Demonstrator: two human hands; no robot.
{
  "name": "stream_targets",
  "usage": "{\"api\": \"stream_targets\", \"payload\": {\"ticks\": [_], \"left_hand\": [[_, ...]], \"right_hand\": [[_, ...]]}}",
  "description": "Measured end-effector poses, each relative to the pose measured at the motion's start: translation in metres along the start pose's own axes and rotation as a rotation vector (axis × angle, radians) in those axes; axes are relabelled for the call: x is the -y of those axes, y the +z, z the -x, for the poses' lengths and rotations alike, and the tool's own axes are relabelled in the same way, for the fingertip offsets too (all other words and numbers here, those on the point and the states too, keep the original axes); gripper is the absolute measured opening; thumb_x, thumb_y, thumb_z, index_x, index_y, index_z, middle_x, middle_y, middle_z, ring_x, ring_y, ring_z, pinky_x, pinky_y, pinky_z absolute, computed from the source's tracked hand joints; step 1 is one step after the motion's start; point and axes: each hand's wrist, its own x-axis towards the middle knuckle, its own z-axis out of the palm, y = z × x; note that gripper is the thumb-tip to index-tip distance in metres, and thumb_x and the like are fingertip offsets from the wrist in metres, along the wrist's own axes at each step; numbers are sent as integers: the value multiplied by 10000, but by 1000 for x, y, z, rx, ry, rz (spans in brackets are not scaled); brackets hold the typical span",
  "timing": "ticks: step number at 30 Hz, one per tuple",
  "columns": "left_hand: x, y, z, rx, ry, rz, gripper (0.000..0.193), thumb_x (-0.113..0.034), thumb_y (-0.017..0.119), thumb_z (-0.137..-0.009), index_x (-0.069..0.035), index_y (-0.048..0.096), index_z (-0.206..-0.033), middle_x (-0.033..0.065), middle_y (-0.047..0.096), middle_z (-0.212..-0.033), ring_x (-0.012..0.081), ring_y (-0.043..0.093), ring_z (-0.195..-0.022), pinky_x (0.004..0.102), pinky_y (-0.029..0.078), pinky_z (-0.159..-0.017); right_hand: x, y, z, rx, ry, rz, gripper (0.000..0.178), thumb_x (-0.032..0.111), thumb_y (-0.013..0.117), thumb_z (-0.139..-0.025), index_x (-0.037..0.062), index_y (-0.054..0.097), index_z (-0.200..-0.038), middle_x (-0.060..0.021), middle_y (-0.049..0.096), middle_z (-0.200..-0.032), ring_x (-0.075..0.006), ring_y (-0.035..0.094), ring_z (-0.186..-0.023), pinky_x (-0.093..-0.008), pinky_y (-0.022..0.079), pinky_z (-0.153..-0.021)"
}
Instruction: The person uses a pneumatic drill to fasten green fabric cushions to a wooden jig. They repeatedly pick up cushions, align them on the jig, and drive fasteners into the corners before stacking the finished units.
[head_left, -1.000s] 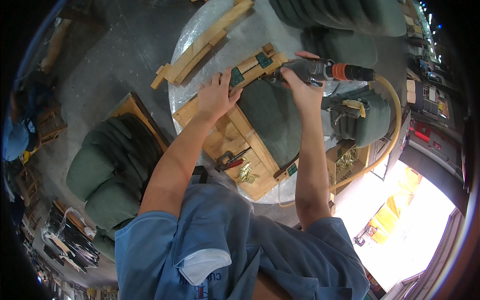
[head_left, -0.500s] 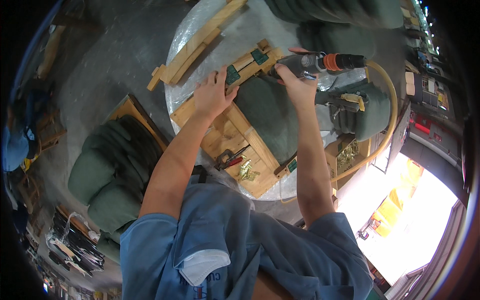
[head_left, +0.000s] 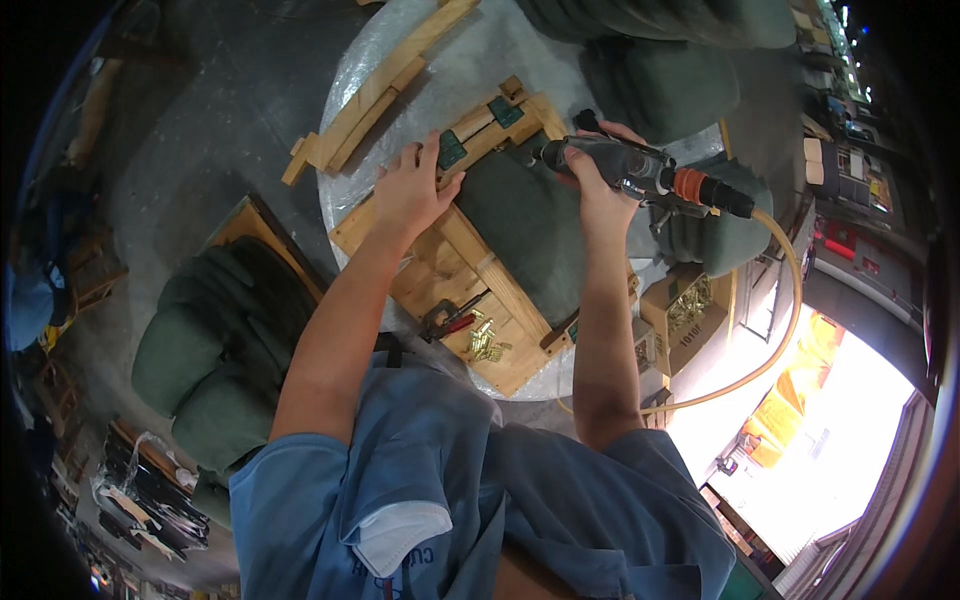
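On a round plastic-covered table [head_left: 350, 95] lies a wooden frame [head_left: 468, 240] beside a dark green upholstered piece [head_left: 525, 235]. My left hand [head_left: 408, 192] lies on the frame with fingers spread, their tips near a green patch [head_left: 451, 150] on the wood. Another green patch [head_left: 506, 111] sits farther along the same rail. Held in my right hand [head_left: 600, 200] is a dark drill [head_left: 625, 165] with an orange ring, its nose over the upholstered piece near the frame's corner. A red-handled tool [head_left: 455, 326] and several brass-coloured fittings [head_left: 486, 343] rest on the frame's near board.
A yellow hose [head_left: 795, 290] curves from the drill down the right side. An open cardboard box [head_left: 695, 340] holds more brass-coloured pieces. Loose wooden bars [head_left: 375, 105] lie at the table's far left. Green cushioned pieces [head_left: 235, 335] stand at left, others [head_left: 655, 85] at the far side.
The drill has drawn back slightly from the frame's far rail and swung, its hose end dropping nearer to me. My left hand stays on the frame. The whole view has shifted a little.
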Motion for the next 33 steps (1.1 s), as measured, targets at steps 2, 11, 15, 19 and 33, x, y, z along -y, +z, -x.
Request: {"api": "stream_targets", "payload": {"ticks": [2, 11, 15, 19, 33], "left_hand": [[-2, -5, -1, 48, -19, -15, 787, -577, 696, -976, -195, 426, -1609, 166, 636, -1382, 406, 712, -1100, 515, 574, -938], [-3, -6, 0, 86, -42, -6, 782, -588, 678, -986, -198, 423, -1613, 167, 621, -1409, 420, 689, -1172, 537, 558, -979], [-2, -5, 0, 76, -40, 0, 782, -586, 683, -983, -198, 425, -1611, 162, 626, -1394, 415, 692, -1163, 529, 563, -972], [-2, -4, -1, 67, -30, 2, 784, -585, 689, -979, -199, 429, -1610, 160, 629, -1385, 409, 698, -1147, 531, 566, -959], [-6, -10, -4, 171, -87, 59, 788, -588, 663, -989, -190, 396, -1615, 174, 596, -1447, 396, 625, -1315, 634, 501, -1065]], "right_hand": [[-7, 0, 1, -11, 21, 1, 520, -9, 835, -809, 47, 605, -1272, -127, 720, -1115, -202, 743, -938, -318, 670, -679], [-16, -5, 2, -48, 47, -44, 542, -4, 832, -818, 49, 588, -1299, -133, 711, -1145, -207, 745, -959, -319, 681, -687], [-15, -6, 2, -52, 45, -41, 545, 2, 827, -824, 46, 581, -1309, -140, 711, -1149, -217, 747, -971, -330, 688, -690], [-16, -6, 1, -51, 35, -50, 541, 11, 826, -827, 44, 579, -1306, -148, 706, -1156, -225, 746, -981, -337, 692, -701], [-28, -14, 18, -72, 10, -93, 606, -14, 810, -835, 55, 508, -1356, -169, 657, -1218, -252, 712, -1067, -366, 694, -743]]}}
